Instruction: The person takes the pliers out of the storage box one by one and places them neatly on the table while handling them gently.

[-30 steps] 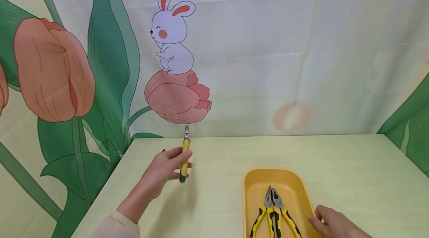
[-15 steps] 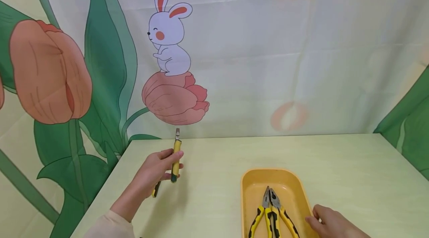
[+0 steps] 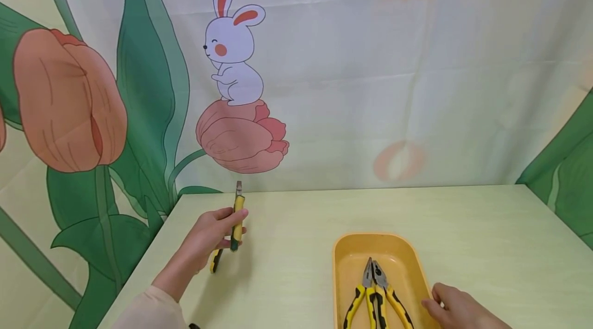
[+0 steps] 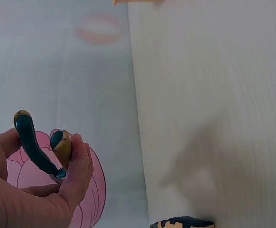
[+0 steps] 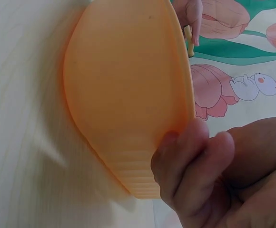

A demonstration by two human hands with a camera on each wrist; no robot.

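In the head view my left hand (image 3: 210, 231) holds up a pair of pliers (image 3: 238, 221) with yellow and green handles, its short metal head pointing up. The left wrist view shows both green handles (image 4: 31, 140) spread apart between thumb and fingers. A yellow-and-black tool handle (image 3: 215, 261) lies on the table, partly hidden behind this hand. My right hand (image 3: 463, 308) grips the right rim of a yellow tray (image 3: 339, 288), thumb and curled fingers at its edge. Inside lie two pliers (image 3: 376, 288) with yellow-and-black handles, side by side, their lower ends cut off by the frame.
The pale table (image 3: 282, 267) ends at a hanging cloth (image 3: 333, 87) printed with tulips and a rabbit. A black tip (image 3: 193, 326) shows at the bottom edge of the head view, left of the tray.
My left hand has moved left with the pliers, which have turned slightly. A yellow-and-black handle behind it has come into view. The right hand stays at the tray rim.
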